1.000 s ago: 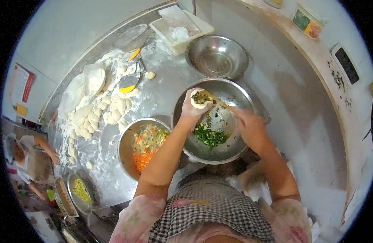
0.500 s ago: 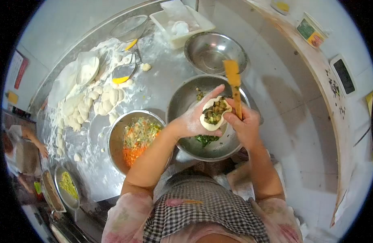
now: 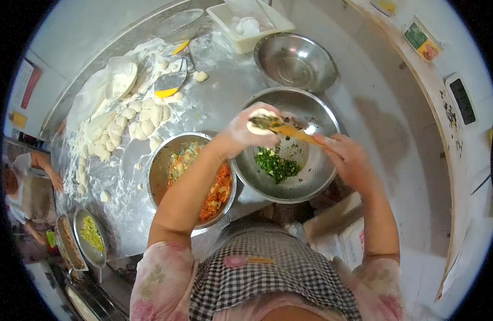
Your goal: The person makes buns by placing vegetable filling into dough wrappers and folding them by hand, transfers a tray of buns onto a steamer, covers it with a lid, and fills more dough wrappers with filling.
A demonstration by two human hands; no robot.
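Note:
My left hand (image 3: 245,131) is cupped around a round dough wrapper (image 3: 255,126) with dark chopped filling (image 3: 263,121) on it, above the left side of a large steel bowl (image 3: 246,174). Fingers closed, my right hand (image 3: 345,155) grips the end of a flat wooden spatula (image 3: 297,132) at the bowl's right side. The spatula's other end touches the filling. Chopped greens (image 3: 277,165) lie in the bowl below. Left of it, partly behind my left forearm, a second bowl (image 3: 154,174) holds shredded orange and pale vegetables.
Dough pieces (image 3: 104,140) lie on the floured metal table (image 3: 130,200). A steel basin (image 3: 294,61) and a white tub (image 3: 230,33) stand at the back. Two sieves and a scale (image 3: 460,99) are visible. At far left, another person (image 3: 35,192) stands by the table near pans of filling.
The spatula swung from upright to slanting down onto the filling. My right hand moved away to the right, off the wrapper, and my left hand shifted left and up with the dough.

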